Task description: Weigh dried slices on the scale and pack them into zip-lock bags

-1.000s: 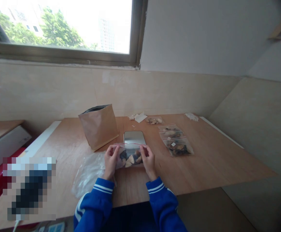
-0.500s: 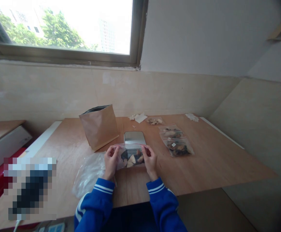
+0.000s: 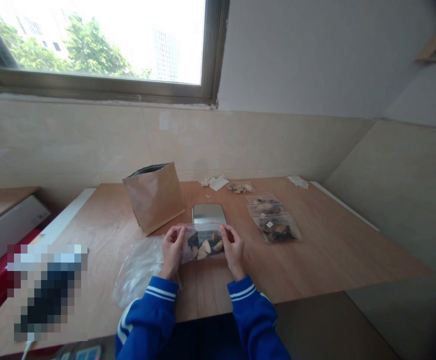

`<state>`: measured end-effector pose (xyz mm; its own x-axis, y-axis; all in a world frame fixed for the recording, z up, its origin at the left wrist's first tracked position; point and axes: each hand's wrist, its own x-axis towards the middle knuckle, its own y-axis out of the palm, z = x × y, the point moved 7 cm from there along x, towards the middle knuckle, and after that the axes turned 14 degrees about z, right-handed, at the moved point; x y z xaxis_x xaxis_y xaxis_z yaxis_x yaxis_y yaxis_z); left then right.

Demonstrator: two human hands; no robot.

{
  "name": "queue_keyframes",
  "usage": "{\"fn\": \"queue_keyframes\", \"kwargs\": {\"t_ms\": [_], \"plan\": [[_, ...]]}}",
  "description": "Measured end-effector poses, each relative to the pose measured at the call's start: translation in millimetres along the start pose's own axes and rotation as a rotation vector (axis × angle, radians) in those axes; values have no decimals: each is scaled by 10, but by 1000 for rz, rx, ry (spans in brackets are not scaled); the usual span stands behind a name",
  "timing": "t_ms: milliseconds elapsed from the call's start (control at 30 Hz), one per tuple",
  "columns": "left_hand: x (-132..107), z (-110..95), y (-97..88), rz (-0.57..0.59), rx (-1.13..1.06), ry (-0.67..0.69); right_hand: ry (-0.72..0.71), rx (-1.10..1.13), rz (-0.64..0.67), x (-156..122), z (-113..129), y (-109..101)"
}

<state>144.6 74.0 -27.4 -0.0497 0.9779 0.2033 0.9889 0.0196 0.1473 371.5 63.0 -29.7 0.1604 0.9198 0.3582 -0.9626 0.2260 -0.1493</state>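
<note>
Blue sleeves (image 3: 146, 320) with white stripes at the bottom of the frame, forearms angled inward and wrists bent up. Left hand (image 3: 172, 251) and right hand (image 3: 234, 251) at lower centre, palms turned toward each other, fingers (image 3: 178, 232) of both pinching the top edge of a clear zip bag (image 3: 203, 243) of dark and pale dried pieces, its red-lined seal stretched between them. Just left, a crumpled plastic bag (image 3: 137, 272) on the wooden surface (image 3: 326, 250). Just beyond the hands, a flat metal-topped slab (image 3: 209, 214). To the right, two filled zip bags (image 3: 274, 218) side by side, overlapping slightly. Left of centre, an upright kraft paper bag (image 3: 154, 197) with a foil lining. Along the far edge, loose dried pieces (image 3: 239, 188) and white paper scraps (image 3: 214, 182) — then a window (image 3: 90, 45) at upper left.
</note>
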Motion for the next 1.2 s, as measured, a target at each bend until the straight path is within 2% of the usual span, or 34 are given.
{"fn": "queue_keyframes", "kwargs": {"t_ms": [267, 567, 800, 933, 1200], "plan": [[-1, 74, 18, 60, 54, -13, 12, -23, 8, -6, 11, 4], [6, 115, 1, 72, 117, 4, -4, -51, -22, -11, 29, 2], [3, 65, 22, 78, 126, 5, 16, 16, -16, -4, 22, 5], [4, 20, 81, 122, 90, 9, 40, 84, -20, -4, 68, 0], [-18, 12, 69, 103, 54, -7, 56, 164, 81, 8, 114, 85]]}}
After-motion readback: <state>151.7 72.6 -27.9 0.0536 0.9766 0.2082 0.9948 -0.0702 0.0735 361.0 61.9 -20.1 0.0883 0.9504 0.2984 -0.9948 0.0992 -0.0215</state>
